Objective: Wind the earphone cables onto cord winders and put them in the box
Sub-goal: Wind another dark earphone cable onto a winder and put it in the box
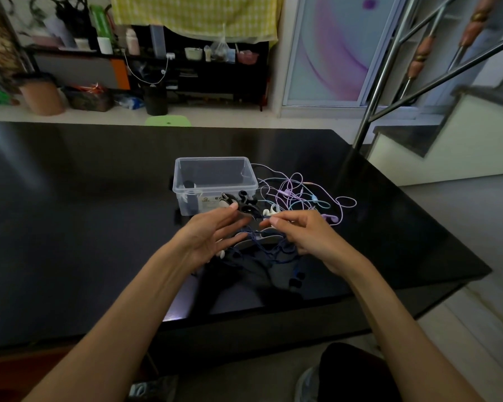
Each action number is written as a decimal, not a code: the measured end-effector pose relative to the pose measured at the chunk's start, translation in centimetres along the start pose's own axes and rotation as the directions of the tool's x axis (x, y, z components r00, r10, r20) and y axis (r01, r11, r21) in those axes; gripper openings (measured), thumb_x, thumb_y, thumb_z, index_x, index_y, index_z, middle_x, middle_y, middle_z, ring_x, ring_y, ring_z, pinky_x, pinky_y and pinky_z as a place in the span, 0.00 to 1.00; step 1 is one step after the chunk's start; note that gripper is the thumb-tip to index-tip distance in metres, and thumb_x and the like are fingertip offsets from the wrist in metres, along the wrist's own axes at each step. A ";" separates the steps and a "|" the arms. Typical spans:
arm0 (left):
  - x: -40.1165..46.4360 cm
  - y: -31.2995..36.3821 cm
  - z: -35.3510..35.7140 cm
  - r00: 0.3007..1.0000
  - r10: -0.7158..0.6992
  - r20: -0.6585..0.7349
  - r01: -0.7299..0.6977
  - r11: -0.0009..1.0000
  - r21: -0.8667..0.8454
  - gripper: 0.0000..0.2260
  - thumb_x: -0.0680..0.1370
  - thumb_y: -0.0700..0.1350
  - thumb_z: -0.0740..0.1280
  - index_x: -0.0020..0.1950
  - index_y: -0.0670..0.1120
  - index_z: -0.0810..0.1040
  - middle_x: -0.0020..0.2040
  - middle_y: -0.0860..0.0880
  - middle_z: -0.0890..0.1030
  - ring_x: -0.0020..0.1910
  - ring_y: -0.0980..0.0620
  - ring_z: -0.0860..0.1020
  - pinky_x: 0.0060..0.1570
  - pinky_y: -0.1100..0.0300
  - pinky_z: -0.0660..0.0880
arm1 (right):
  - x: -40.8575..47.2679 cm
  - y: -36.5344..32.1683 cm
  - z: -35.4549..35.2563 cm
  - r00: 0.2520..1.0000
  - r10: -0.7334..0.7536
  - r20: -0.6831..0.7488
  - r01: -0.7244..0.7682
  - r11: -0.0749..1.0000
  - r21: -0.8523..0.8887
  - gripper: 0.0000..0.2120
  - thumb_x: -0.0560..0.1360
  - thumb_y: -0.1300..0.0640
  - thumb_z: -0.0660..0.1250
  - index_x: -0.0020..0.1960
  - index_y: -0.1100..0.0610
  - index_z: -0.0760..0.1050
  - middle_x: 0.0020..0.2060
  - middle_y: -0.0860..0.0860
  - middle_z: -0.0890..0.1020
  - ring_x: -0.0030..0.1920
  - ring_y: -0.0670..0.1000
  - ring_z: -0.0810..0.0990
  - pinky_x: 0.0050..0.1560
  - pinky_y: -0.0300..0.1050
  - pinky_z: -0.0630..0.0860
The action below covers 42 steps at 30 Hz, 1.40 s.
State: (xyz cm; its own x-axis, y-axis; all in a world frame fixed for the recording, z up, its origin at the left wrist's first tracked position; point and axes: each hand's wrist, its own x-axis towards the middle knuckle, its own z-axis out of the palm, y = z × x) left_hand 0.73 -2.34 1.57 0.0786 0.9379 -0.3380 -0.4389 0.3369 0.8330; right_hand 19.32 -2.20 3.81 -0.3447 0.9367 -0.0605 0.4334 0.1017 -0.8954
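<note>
The right hand (308, 236) is hovering over the table (99, 227) with its fingers curled, thumb and forefinger pinching a dark blue cable (269, 248) at its fingertips. The left hand (212, 236) is facing it, just beside it, palm turned inward and fingers spread and nearly straight; its fingertips are reaching up beside a black cord winder (246, 207), but whether they are touching it I cannot tell. Between and below the two hands the dark blue cable is lying in a loose tangle on the table, trailing toward the person, with two dark earbuds (296, 278) at its near end below the right hand.

Just beyond the right hand's fingertips a white cord winder (270, 211) is sitting on the table. Farther out, past the right hand and to its right, a heap of purple and light blue cables (299, 192) is sprawling in loops.

Beyond the left hand's fingertips a clear plastic box (215, 184) is standing open on the table, with a label on its near wall and something dark and white lying in its left corner.

Past the table's far edge a green stool (168, 121) is showing, and behind it a dark shelf (204, 71) crowded with bottles and containers.
</note>
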 end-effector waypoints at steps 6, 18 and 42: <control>0.2 0.1 0.0 1.000 0.014 -0.013 -0.013 0.998 0.063 0.07 0.79 0.41 0.64 0.52 0.39 0.78 0.51 0.43 0.83 0.51 0.51 0.82 0.45 0.60 0.81 | 0.1 0.1 0.5 0.996 -0.030 -0.090 0.028 0.999 -0.021 0.11 0.79 0.57 0.61 0.56 0.56 0.80 0.21 0.33 0.74 0.27 0.31 0.74 0.28 0.25 0.68; 1.2 -2.0 0.4 0.926 0.368 -0.085 -0.313 0.874 0.372 0.08 0.78 0.37 0.64 0.39 0.41 0.74 0.40 0.43 0.80 0.35 0.55 0.81 0.39 0.64 0.78 | 0.4 -0.1 3.2 0.963 -0.263 -0.067 0.206 0.869 -0.450 0.11 0.79 0.56 0.62 0.57 0.54 0.81 0.48 0.48 0.85 0.50 0.47 0.81 0.54 0.46 0.76; -1.9 0.4 0.2 0.701 -0.504 0.504 -0.132 0.604 0.786 0.07 0.80 0.40 0.62 0.53 0.50 0.77 0.46 0.55 0.81 0.45 0.61 0.78 0.48 0.67 0.74 | -1.2 0.9 -3.2 0.907 0.006 0.421 0.079 0.980 -0.184 0.07 0.70 0.49 0.70 0.44 0.50 0.83 0.37 0.49 0.83 0.40 0.43 0.79 0.46 0.36 0.74</control>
State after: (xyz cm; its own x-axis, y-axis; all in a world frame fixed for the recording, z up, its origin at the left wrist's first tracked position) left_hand 0.59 -3.96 2.59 0.7277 0.5298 -0.4356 0.4283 0.1451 0.8919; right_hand 22.78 -2.13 4.45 -0.6605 0.7095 -0.2455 0.5504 0.2353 -0.8010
